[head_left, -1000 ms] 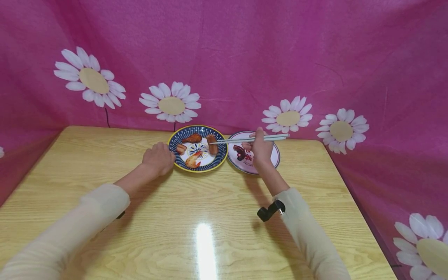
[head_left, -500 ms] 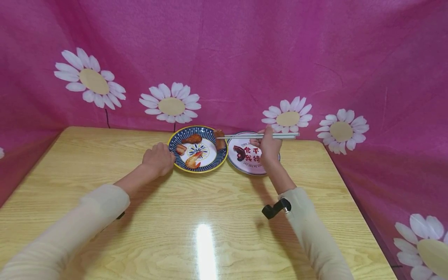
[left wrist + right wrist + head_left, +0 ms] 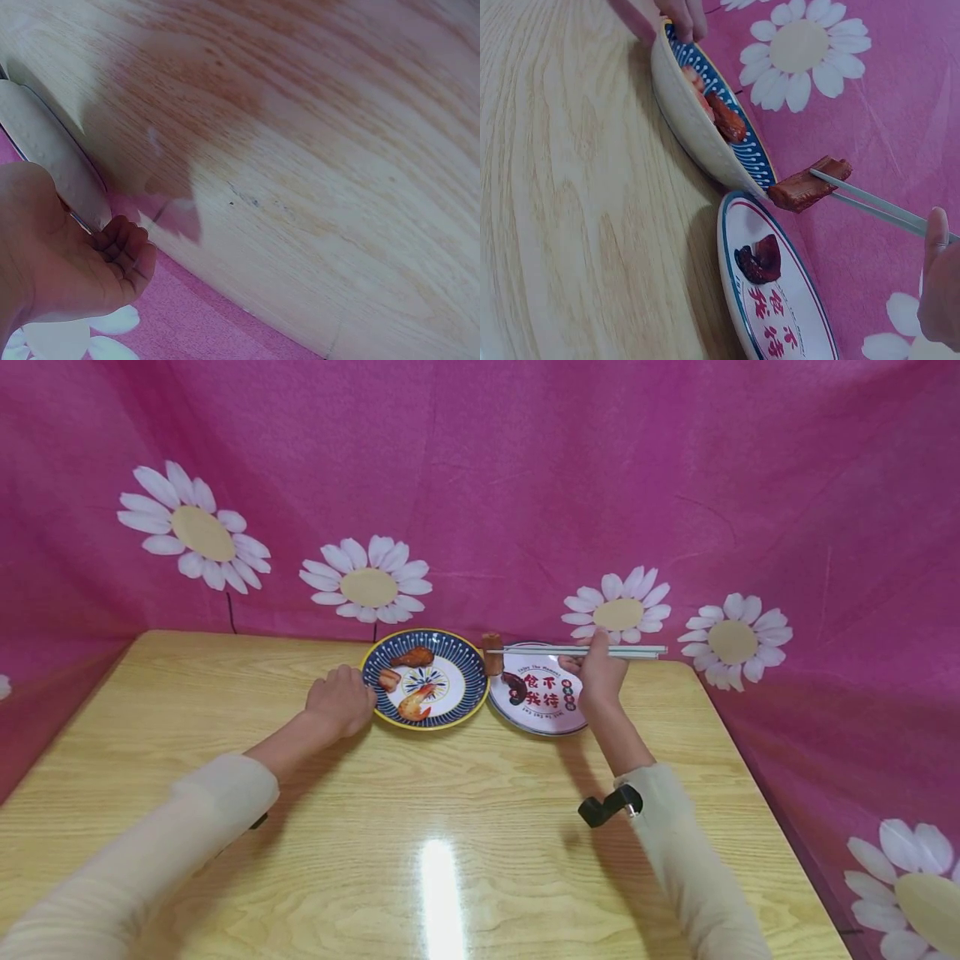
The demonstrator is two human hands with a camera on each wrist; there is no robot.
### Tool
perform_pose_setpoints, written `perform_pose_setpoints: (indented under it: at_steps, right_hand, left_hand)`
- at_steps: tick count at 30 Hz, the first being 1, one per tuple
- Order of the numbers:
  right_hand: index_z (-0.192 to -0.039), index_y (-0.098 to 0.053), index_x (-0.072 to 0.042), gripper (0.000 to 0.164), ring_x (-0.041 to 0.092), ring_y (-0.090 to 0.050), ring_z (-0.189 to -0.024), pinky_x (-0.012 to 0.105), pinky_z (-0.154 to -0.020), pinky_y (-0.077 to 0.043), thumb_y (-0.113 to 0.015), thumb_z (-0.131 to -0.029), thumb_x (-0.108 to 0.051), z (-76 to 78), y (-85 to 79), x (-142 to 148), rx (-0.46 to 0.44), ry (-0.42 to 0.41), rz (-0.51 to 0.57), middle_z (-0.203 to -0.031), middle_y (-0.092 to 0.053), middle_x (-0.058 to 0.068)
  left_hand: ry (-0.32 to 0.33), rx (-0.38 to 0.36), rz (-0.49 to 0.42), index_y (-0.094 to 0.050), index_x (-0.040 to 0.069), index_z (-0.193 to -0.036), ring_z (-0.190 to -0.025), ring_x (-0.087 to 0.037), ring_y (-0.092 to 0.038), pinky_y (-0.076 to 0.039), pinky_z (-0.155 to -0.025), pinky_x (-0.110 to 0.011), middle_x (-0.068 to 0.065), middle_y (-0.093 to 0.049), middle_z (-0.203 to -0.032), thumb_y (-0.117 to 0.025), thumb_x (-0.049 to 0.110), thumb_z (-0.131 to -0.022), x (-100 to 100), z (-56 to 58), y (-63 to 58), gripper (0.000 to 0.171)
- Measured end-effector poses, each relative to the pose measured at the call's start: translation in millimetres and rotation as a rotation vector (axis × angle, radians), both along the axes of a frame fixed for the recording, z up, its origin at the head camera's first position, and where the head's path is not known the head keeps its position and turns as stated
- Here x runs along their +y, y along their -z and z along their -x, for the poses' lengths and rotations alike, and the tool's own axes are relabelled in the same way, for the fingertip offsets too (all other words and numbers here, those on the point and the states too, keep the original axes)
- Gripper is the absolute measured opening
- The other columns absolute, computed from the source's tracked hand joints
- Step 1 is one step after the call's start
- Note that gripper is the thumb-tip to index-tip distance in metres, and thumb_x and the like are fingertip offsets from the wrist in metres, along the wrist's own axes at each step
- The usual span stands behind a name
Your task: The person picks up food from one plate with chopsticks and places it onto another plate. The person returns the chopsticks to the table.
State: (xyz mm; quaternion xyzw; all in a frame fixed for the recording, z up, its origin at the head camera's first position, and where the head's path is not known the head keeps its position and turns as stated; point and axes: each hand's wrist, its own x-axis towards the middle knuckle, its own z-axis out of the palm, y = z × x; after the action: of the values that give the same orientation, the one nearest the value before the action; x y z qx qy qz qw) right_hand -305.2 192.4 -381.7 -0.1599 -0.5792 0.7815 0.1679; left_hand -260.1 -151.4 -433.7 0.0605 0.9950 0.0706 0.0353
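My right hand (image 3: 602, 675) holds a pair of pale chopsticks (image 3: 543, 651). Their tips pinch a brown, rib-like piece of meat (image 3: 802, 191), lifted above the place where the two dishes meet. At the left, my left hand (image 3: 339, 700) grips the rim of the deep blue-patterned plate (image 3: 474, 689); its curled fingers (image 3: 135, 262) show in the left wrist view. In that plate lie a shrimp (image 3: 412, 704), a browned wing-like piece (image 3: 412, 657) and a small meat chunk (image 3: 388, 680). A dark, glossy curved piece (image 3: 759, 260) rests on the white plate (image 3: 528, 720) with red characters.
Both dishes stand side by side near the back edge of the wooden table (image 3: 360, 843). Directly behind it hangs a pink cloth (image 3: 487, 485) printed with white daisies. A black wrist mount (image 3: 600, 810) juts from the right sleeve.
The right hand has moved right with the chopsticks, lifting the brown meat piece out of the blue plate to above its right rim. The left hand has stayed put.
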Motion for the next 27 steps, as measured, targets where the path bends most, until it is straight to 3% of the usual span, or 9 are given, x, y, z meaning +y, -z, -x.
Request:
perform_pose_setpoints:
  at_steps: [6, 11, 16, 27]
  right_hand:
    - [-0.091, -0.052, -0.001, 0.026, 0.012, -0.06, -0.045, 0.026, -0.054, -0.056, -0.044, -0.106, -0.021, 2.0, -0.6, 10.5, 0.031, 0.012, 0.01, -0.078, -0.054, 0.012]
    - [-0.116, -0.046, -0.005, 0.019, 0.013, -0.059, -0.045, 0.027, -0.054, -0.056, -0.044, -0.107, -0.022, 2.7, 0.3, 17.0, 0.029, 0.018, 0.016, -0.081, -0.053, 0.011]
    - [-0.123, -0.044, -0.004, 0.025, 0.013, -0.06, -0.045, 0.026, -0.052, -0.055, -0.045, -0.106, -0.023, 1.3, 2.0, 22.3, 0.028, 0.029, 0.029, -0.084, -0.053, 0.01]
    - [-0.104, -0.049, -0.006, 0.017, 0.013, -0.062, -0.045, 0.025, -0.05, -0.054, -0.046, -0.106, -0.022, 1.5, 2.0, 34.3, 0.037, 0.066, 0.035, -0.071, -0.059, 0.008]
  left_hand:
    - [-0.009, 0.001, -0.011, -0.053, -0.015, -0.105, -0.1, -0.039, -0.054, -0.047, -0.085, -0.054, -0.023, -0.049, -0.098, -0.034, 0.023, -0.102, 0.0, 0.1, -1.0, 0.042]
    - [-0.007, -0.004, -0.004, -0.052, -0.015, -0.105, -0.1, -0.039, -0.053, -0.047, -0.084, -0.054, -0.023, -0.048, -0.098, -0.033, 0.023, -0.103, -0.1, 0.6, -1.4, 0.042]
    - [-0.004, 0.0, -0.014, -0.052, -0.015, -0.105, -0.1, -0.039, -0.053, -0.047, -0.084, -0.054, -0.023, -0.048, -0.098, -0.034, 0.023, -0.102, 0.5, 0.8, -1.1, 0.043]
    - [0.004, -0.001, -0.003, -0.052, -0.016, -0.105, -0.1, -0.039, -0.053, -0.047, -0.082, -0.054, -0.022, -0.047, -0.096, -0.033, 0.022, -0.102, -0.3, -0.8, -1.2, 0.042]
